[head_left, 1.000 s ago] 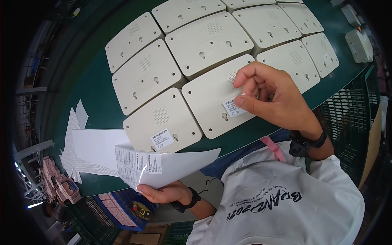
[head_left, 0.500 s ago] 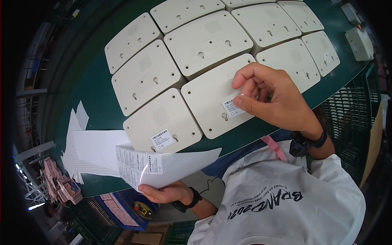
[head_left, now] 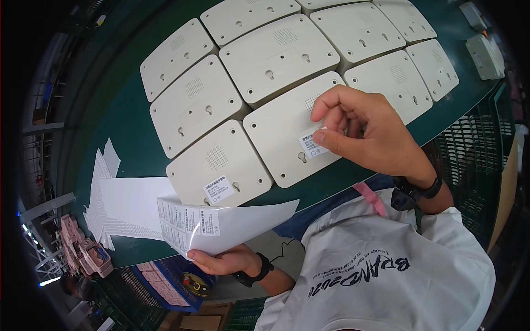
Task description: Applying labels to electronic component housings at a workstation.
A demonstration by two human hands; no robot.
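Observation:
My right hand (head_left: 369,131) presses its thumb on a small white label (head_left: 309,145) stuck to a cream plastic panel (head_left: 281,132) lying on the green table (head_left: 121,127). My left hand (head_left: 223,260) holds a curled white sheet of labels (head_left: 221,223) by its lower edge, near the table's front edge. The panel to the left (head_left: 218,165) carries its own white label (head_left: 219,189). Several more cream panels (head_left: 276,52) lie side by side in rows behind.
Spent white backing sheets (head_left: 118,207) lie at the table's left front. A small cream box (head_left: 486,55) sits at the far right. A green mesh crate (head_left: 469,160) stands at the right, and pink parts (head_left: 83,251) at the lower left.
My right hand has shifted slightly, its thumb now pressing down on the label on the panel. The left hand and its sheet have stayed in place.

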